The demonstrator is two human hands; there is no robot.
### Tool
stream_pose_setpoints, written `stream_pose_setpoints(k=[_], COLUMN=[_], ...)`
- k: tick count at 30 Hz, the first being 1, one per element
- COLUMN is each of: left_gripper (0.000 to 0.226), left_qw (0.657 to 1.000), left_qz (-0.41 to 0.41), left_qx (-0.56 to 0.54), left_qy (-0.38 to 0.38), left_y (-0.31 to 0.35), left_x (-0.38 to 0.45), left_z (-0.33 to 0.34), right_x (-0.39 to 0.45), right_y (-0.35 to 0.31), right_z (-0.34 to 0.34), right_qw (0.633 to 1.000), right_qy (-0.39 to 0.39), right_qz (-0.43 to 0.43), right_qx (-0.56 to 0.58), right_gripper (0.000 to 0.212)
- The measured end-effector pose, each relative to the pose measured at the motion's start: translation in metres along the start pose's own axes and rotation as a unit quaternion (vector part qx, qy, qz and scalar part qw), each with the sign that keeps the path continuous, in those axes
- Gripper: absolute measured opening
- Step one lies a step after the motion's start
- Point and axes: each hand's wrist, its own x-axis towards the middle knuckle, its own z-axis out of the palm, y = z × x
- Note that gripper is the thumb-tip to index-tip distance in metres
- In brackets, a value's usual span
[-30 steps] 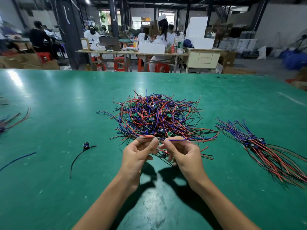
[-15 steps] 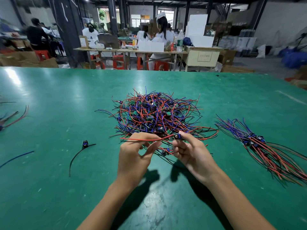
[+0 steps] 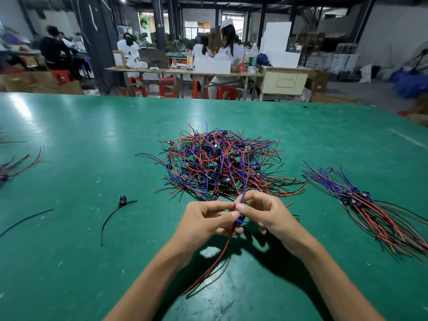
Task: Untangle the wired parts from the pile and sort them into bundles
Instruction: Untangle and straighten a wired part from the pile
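Between the two hands, just off the near edge of the pile, hangs one wired part (image 3: 240, 220): a small blue block with wires running both ways. The left hand (image 3: 203, 222) and the right hand (image 3: 268, 215) meet over it, fingers curled, thumb tips touching or nearly so. The right thumb and forefinger pinch its blue wires, which rise toward 12 o'clock. The left fingers curl round it just beside the block; how tightly they hold cannot be told. Its red and black wires (image 3: 209, 267) trail down toward 7 o'clock and lie along the green table (image 3: 81, 135) between the forearms.

At 12 o'clock from the hands sits the pile (image 3: 220, 163), a tangle of red, blue and black wires with small green boards and blue blocks in it. At 3 o'clock, well apart from the pile, lies a sorted bundle (image 3: 361, 200), blue ends pointing to 10 o'clock and red ends to 4 o'clock. At 9 o'clock a single part (image 3: 122, 200) with a black wire lies alone. Farther toward 9 o'clock is a loose blue wire (image 3: 25, 220), and at the left edge another small bunch (image 3: 20, 164), blurred.
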Motion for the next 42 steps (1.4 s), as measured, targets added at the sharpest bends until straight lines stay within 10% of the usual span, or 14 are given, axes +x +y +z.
stream_pose_setpoints(k=[18, 25, 37, 42], left_gripper=[0.014, 0.037, 0.038, 0.029], left_qw=[0.999, 0.997, 0.984, 0.983], left_qz=[-0.043, -0.042, -0.030, -0.027], left_qx=[0.003, 0.068, 0.137, 0.127], left_qy=[0.027, 0.006, -0.111, -0.132], left_y=[-0.004, -0.002, -0.003, -0.004], left_x=[0.005, 0.004, 0.001, -0.002], left_z=[0.004, 0.008, 0.005, 0.002], right_x=[-0.001, 0.007, 0.011, 0.009], right_y=[0.008, 0.010, 0.002, 0.003], right_z=[0.026, 0.039, 0.015, -0.005], right_qw=[0.998, 0.980, 0.921, 0.851], right_qy=[0.055, 0.195, 0.282, 0.164], right_qz=[-0.028, -0.023, 0.110, 0.189], right_qx=[0.003, 0.005, 0.247, 0.462], right_gripper=[0.023, 0.026, 0.024, 0.015])
